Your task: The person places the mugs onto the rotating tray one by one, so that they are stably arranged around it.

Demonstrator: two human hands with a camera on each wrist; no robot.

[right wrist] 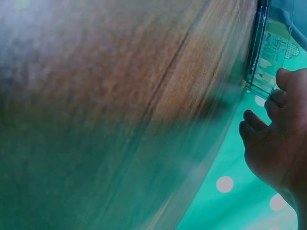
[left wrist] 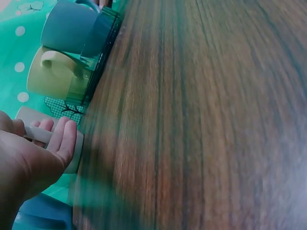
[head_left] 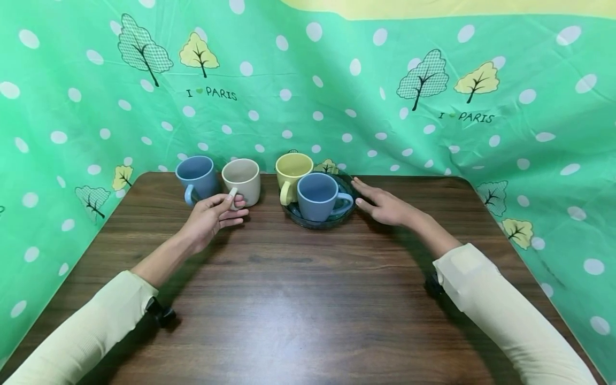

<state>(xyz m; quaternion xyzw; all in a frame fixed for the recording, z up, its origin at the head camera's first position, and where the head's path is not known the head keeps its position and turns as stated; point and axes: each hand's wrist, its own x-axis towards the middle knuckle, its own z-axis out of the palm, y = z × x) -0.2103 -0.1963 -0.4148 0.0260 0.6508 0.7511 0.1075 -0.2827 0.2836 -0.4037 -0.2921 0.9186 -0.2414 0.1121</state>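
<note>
- Nearest the camera: two pale sleeves, left sleeve (head_left: 86, 334) and right sleeve (head_left: 515, 318), reaching in from the bottom corners; a small black device (head_left: 161, 314) sits under the left cuff, another black device (head_left: 434, 284) under the right.
- Worktop (head_left: 298, 315): dark brown wood grain, glossy, bright reflection toward the near middle.
- Left hand (head_left: 207, 222): thumb and index finger pinch the handle of the off-white mug (head_left: 245, 182); other fingers stretched out below the handle, beside the mug's wall.
- Off-white mug: upright, far part of worktop, between left blue mug and glass dish; whether its base is fully down, cannot tell.
- Left blue mug (head_left: 204, 179): upright, near the off-white mug on its left, handle toward the person.
- Glass dish (head_left: 320, 224): clear, dark-tinted, right of the off-white mug and apart from it; bears two upright mugs.
- Yellow mug (head_left: 294, 170): in dish, behind and left of the other, handle toward the person.
- Second blue mug (head_left: 316, 202): in dish, in front, handle to the right.
- Right hand (head_left: 387, 208): fingers extended, thumb apart, at dish's right side, grasping nothing; actual contact unclear.
- Backdrop: green dotted cloth (head_left: 308, 69) with printed trees, yellow band on top.
</note>
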